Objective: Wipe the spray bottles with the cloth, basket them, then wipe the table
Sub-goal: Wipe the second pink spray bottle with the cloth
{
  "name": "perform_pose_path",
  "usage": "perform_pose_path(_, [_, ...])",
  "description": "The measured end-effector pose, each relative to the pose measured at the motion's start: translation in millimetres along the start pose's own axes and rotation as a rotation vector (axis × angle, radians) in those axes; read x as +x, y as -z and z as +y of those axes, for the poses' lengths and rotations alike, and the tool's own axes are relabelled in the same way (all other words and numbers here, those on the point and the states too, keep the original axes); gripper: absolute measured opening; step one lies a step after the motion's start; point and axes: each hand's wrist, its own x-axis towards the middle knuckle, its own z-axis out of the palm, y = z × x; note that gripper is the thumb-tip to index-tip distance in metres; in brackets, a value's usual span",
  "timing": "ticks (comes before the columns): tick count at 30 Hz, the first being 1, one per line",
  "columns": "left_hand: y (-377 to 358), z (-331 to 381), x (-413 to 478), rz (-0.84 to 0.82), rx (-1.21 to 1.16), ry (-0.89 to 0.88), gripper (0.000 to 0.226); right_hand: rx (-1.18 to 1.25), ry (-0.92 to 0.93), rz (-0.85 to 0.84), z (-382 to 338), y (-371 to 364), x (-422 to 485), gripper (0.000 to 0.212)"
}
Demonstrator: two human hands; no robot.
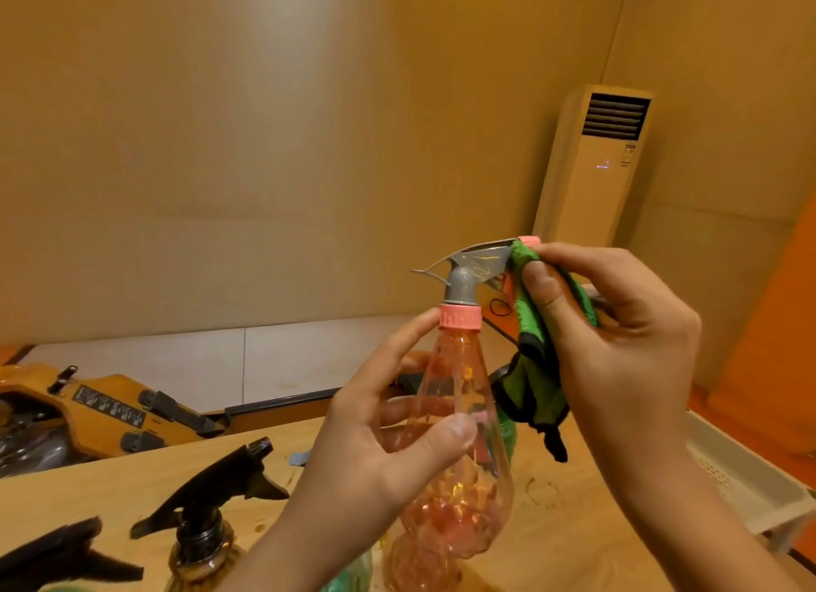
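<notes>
Left grip holds the pink spray bottle steady by its shoulder while right grip pinches the green cloth on the nozzle; wrap fully, rub outward.

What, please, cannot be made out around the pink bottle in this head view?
Head view:
Nozzle opening of pink bottle: covered by green cloth and right hand.
Body of black-trigger bottle: cut by bottom edge.
Inside of white basket: partly behind right forearm, cut by right edge.
</notes>
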Motion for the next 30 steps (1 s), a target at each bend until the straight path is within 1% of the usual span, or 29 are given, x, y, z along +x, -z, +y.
perform_pose_path(7, [7.8,-0.1,-0.6,0.038,-0.022,-0.016,0.069,-0.001,0.008,0.029,-8.4,-22.8,-11.5,0.011])
perform_pose_path(12, [10.2,-1.5,-3.6,0.029,-0.101,0.006,0.071,-0.033,-0.005,0.035,-10.0,-31.1,-24.9,0.025])
perform_pose_path(15, [14.2,-1.7,-0.8,0.019,-0.087,-0.007,0.074,-0.064,0.034,0.008,-8.6,-24.6,-23.1,0.024])
perform_pose_path(19, [17.7,0.9,1.9,0.001,-0.057,-0.004,0.073,-0.123,0.100,0.027,-5.1,-9.1,-5.3,0.021])
perform_pose_path(21, [20.1,1.2,3.2,0.000,-0.038,-0.004,0.073,-0.151,0.115,0.003,-2.9,-2.8,7.0,0.020])
perform_pose_path(26, [26.6,0.8,5.6,-0.025,0.007,-0.032,0.073,-0.178,0.162,-0.140,0.3,3.1,26.9,0.022])
perform_pose_path(30, [31.0,0.1,6.6,0.015,0.005,-0.067,0.071,-0.165,0.188,-0.169,-0.3,-2.6,12.2,0.024])
